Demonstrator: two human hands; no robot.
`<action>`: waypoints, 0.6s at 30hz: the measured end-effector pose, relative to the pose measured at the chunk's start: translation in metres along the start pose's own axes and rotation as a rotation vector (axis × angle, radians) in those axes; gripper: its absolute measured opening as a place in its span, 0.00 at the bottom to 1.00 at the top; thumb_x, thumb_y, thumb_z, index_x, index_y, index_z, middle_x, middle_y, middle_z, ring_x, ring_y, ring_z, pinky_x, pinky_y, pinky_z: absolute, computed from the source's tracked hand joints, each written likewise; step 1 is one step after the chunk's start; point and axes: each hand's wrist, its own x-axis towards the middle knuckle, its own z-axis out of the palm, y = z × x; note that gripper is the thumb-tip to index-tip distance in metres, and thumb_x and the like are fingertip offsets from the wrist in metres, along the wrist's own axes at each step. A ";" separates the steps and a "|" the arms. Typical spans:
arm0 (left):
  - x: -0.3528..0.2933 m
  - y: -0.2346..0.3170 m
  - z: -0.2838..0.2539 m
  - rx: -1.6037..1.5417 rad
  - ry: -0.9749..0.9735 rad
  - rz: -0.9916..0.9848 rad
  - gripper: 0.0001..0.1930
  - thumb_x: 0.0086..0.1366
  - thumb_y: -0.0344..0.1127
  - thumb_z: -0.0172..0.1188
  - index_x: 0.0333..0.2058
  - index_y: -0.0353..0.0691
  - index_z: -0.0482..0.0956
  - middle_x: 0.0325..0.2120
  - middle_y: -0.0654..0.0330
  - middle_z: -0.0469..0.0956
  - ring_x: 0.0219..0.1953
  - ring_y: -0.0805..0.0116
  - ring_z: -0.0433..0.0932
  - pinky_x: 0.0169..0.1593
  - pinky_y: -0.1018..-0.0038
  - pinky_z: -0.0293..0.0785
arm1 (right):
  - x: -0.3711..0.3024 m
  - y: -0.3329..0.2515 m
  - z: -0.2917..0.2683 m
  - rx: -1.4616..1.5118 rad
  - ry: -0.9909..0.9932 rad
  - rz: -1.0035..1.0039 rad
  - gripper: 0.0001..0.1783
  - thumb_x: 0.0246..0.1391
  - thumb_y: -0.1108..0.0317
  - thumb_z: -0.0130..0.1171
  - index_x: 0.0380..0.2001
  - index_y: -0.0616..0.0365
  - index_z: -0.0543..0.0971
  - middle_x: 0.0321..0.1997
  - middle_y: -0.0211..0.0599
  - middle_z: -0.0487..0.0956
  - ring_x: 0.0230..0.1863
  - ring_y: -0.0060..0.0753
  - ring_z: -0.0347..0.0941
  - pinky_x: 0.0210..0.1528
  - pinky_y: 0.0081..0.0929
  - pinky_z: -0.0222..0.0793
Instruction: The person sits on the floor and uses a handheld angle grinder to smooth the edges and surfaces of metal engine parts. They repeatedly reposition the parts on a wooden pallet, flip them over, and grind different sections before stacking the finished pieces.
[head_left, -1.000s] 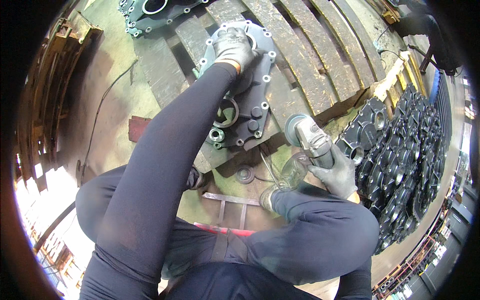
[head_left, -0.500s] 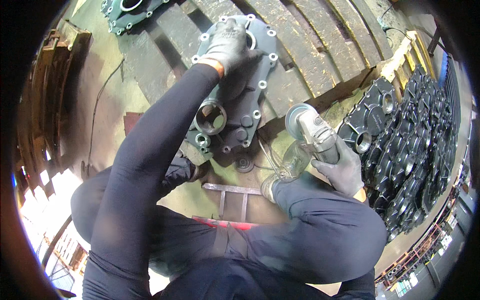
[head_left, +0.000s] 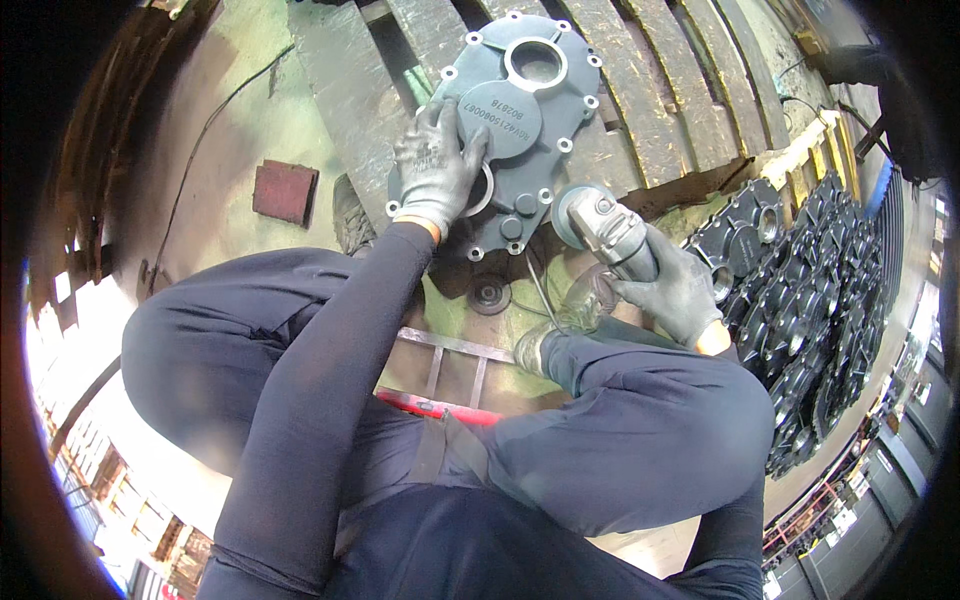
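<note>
A dark grey cast metal cover (head_left: pixel 560 110) lies on wooden slats in front of me, with light bolt bosses around its edge and two round openings. My left hand (head_left: pixel 437 170), in a grey glove, rests on the cover's left side beside the lower opening, fingers spread and thumb apart. In my gloved right hand (head_left: pixel 675 285) is an angle grinder (head_left: pixel 612 235), gripped round its body. Its disc (head_left: pixel 572 215) points toward the cover's lower right edge, close to a bolt boss; whether they touch, I cannot tell.
Several black cast covers (head_left: pixel 800 300) are stacked at the right. The wooden pallet (head_left: pixel 650 110) stretches behind the cover. On the floor lie a loose round disc (head_left: pixel 489 295), a metal frame (head_left: pixel 457 345) and a reddish-brown block (head_left: pixel 285 192). A cable (head_left: pixel 215 125) runs along the left.
My left hand has slid from the cover's far end back to its near left side, uncovering the upper opening. The cover appears shifted right. The grinder has come closer to its edge.
</note>
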 end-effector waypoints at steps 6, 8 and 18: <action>-0.005 -0.007 0.002 0.025 0.010 0.004 0.33 0.73 0.57 0.66 0.68 0.40 0.79 0.65 0.46 0.78 0.64 0.40 0.78 0.68 0.46 0.73 | 0.010 -0.001 0.006 -0.101 0.007 -0.080 0.36 0.49 0.50 0.78 0.59 0.49 0.78 0.47 0.54 0.87 0.50 0.65 0.85 0.52 0.58 0.80; -0.006 -0.006 0.002 0.024 0.010 0.001 0.33 0.73 0.57 0.66 0.68 0.41 0.79 0.64 0.46 0.78 0.65 0.40 0.78 0.68 0.46 0.72 | 0.013 -0.002 0.007 -0.116 0.000 -0.094 0.36 0.49 0.51 0.78 0.59 0.49 0.78 0.46 0.53 0.88 0.49 0.66 0.85 0.51 0.58 0.81; -0.004 -0.006 0.002 0.012 -0.030 -0.040 0.33 0.73 0.57 0.65 0.67 0.43 0.79 0.64 0.48 0.78 0.66 0.41 0.76 0.69 0.46 0.72 | 0.021 -0.010 -0.001 -0.163 -0.040 -0.054 0.38 0.48 0.52 0.80 0.61 0.49 0.79 0.48 0.53 0.88 0.50 0.64 0.86 0.53 0.56 0.81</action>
